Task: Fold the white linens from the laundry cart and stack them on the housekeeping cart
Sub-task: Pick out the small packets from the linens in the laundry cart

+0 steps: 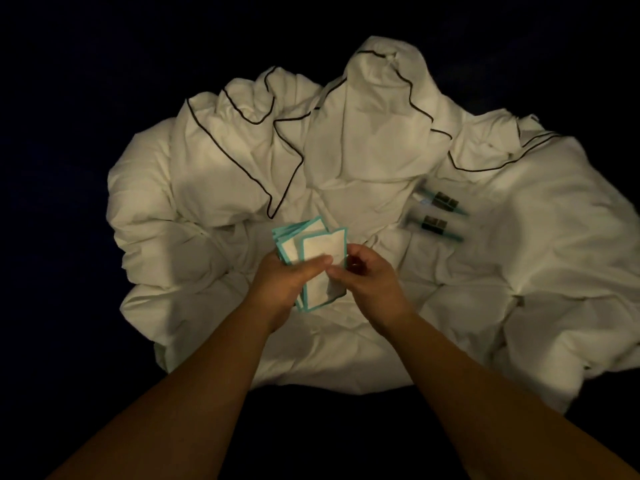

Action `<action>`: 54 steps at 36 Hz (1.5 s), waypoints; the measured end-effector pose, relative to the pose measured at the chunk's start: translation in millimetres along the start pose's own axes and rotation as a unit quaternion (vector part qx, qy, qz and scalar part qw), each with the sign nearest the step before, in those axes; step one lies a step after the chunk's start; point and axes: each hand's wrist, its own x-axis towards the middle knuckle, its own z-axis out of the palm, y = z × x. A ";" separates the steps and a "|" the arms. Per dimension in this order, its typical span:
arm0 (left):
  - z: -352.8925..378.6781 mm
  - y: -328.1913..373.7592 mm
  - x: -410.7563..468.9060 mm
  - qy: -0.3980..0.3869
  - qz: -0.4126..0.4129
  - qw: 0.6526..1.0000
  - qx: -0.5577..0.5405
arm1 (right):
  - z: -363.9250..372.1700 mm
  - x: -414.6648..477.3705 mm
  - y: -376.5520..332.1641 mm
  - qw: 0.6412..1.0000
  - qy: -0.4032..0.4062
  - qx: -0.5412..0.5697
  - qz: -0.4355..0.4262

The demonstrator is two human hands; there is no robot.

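Note:
A big heap of crumpled white linens (346, 161) with thin dark piping fills the middle of the head view. Over its centre my left hand (287, 282) grips a fanned stack of small white cards with teal borders (311, 251). My right hand (367, 275) pinches the front card of that stack between thumb and fingers. Both forearms reach in from the bottom of the frame.
Two small dark items with teal ends (440, 211) lie on the linen to the right of my hands, blurred. Everything around the heap is dark; no cart edges or floor can be made out.

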 end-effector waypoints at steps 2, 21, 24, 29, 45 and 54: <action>3.6 -3.9 1.2 -0.012 -0.011 1.000 0.014 | -7.2 -0.1 1.2 0.999 -0.008 -0.040 -0.019; 60.0 -22.7 21.7 0.010 0.016 0.998 0.065 | -144.5 77.5 -40.9 0.674 0.037 -0.736 -0.046; 66.7 -26.0 27.3 0.014 0.023 0.998 0.063 | -153.5 92.4 -39.4 0.620 0.017 -0.784 -0.023; 71.3 -30.6 32.1 0.028 0.033 0.997 0.070 | -160.6 100.6 -33.5 0.560 0.022 -0.828 -0.006; 77.9 -25.6 21.5 0.019 0.044 0.998 0.048 | -162.9 92.0 -38.4 0.710 0.021 -0.704 0.016; 96.8 28.4 -46.4 0.056 0.032 0.998 0.002 | -129.2 -10.1 -111.6 0.958 0.103 -0.266 -0.041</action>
